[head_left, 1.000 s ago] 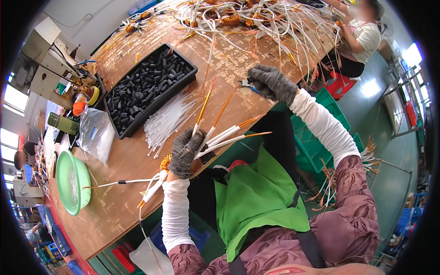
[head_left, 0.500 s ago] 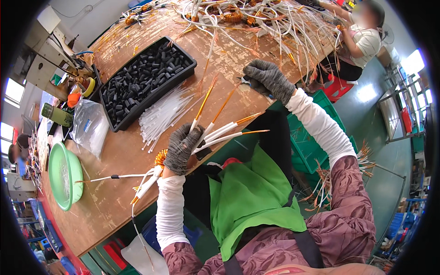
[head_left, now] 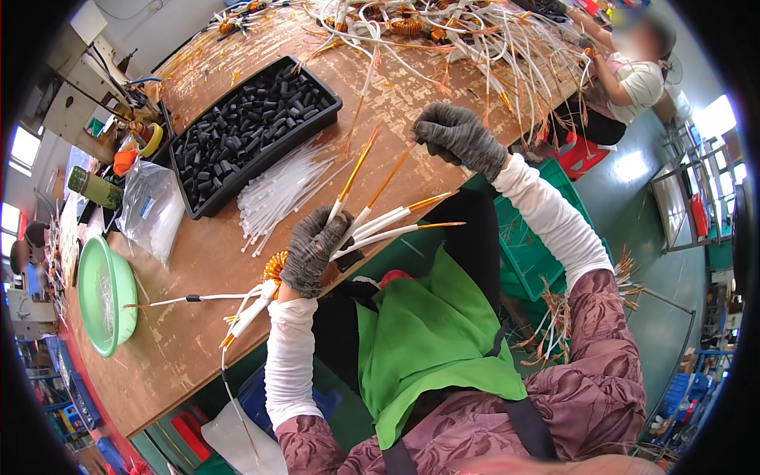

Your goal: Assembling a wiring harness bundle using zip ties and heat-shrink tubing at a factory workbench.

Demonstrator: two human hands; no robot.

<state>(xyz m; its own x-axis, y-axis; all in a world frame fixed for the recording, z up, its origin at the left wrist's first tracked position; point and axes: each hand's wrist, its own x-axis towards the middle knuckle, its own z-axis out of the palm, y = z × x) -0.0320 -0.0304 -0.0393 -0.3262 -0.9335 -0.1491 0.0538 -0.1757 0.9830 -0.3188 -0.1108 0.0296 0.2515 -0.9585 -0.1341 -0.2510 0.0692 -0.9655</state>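
Note:
My left hand (head_left: pixel 313 247), in a grey knit glove, is closed round a bundle of white-sleeved copper wires (head_left: pixel 378 225). Their bare orange-copper ends fan out to the right and away from me. Below that hand sits a copper-wound coil (head_left: pixel 275 266) with more white-sleeved leads, one stretching left over the table. At the tip of one long copper wire (head_left: pixel 391 176) is my right hand (head_left: pixel 459 136), also gloved, its fingers pinched together on the wire's end. The folded fingers hide the exact grip.
On the wooden table (head_left: pixel 190 317) lie a black tray (head_left: pixel 273 162) of short black tubes, white cable ties (head_left: pixel 281 194), a plastic bag (head_left: pixel 152 210) and a green basin (head_left: pixel 127 305). Coils with tangled wires (head_left: pixel 467 39) cover the far side. A co-worker (head_left: pixel 633 79) sits far right; green crates (head_left: pixel 538 229) stand below.
My right hand has shifted slightly left, its fingers closer to the wire's tip. A small dark-blue patch beneath it no longer shows. My left hand keeps its hold on the bundle.

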